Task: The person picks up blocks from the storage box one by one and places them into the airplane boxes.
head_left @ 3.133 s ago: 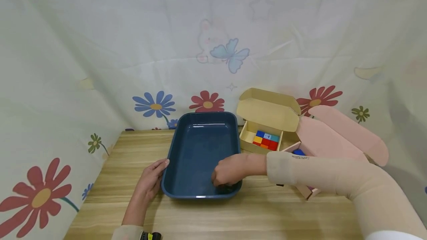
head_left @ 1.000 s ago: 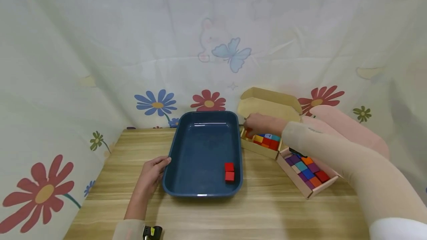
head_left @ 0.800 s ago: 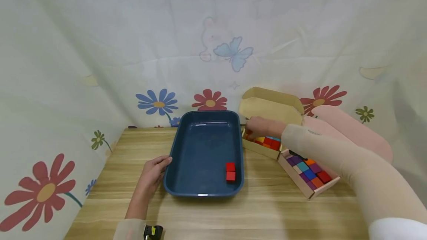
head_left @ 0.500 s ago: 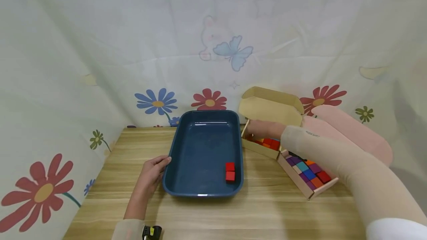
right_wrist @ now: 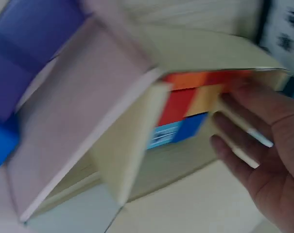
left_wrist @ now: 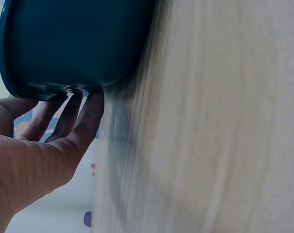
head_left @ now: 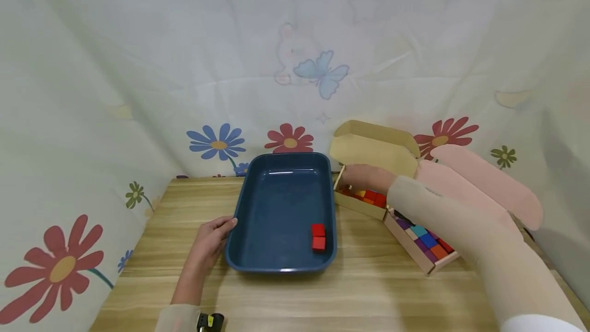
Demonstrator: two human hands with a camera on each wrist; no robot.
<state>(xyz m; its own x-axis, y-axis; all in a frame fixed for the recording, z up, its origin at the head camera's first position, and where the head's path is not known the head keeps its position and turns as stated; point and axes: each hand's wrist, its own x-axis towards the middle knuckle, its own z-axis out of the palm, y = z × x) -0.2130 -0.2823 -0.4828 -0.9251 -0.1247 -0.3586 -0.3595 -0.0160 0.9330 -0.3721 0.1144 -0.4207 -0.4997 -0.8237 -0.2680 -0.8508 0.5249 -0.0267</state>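
In the head view, a dark blue tray [head_left: 286,209] stands on the wooden table, with two red blocks [head_left: 318,237] near its right front corner. My left hand [head_left: 209,242] touches the tray's left side; in the left wrist view its extended fingers [left_wrist: 91,114] rest against the outer wall. My right hand [head_left: 364,175] reaches into the left end of an open cream box [head_left: 359,206]. Coloured blocks [right_wrist: 178,104] lie there in the right wrist view. The thumb [right_wrist: 263,99] overlaps a red block, its fingers mostly extended. Blur hides whether it touches.
A pink box [head_left: 410,247] with several coloured blocks stands right of the cream box, partly under my right sleeve [head_left: 442,214]. Their lids [head_left: 488,183] stand open behind. A flower-printed curtain [head_left: 258,101] hangs behind the table.
My right hand has gone from the tray to the cream box, leaving two red blocks visible in the tray. Lately it has sunk slightly lower in the box. The left hand stays at the tray.
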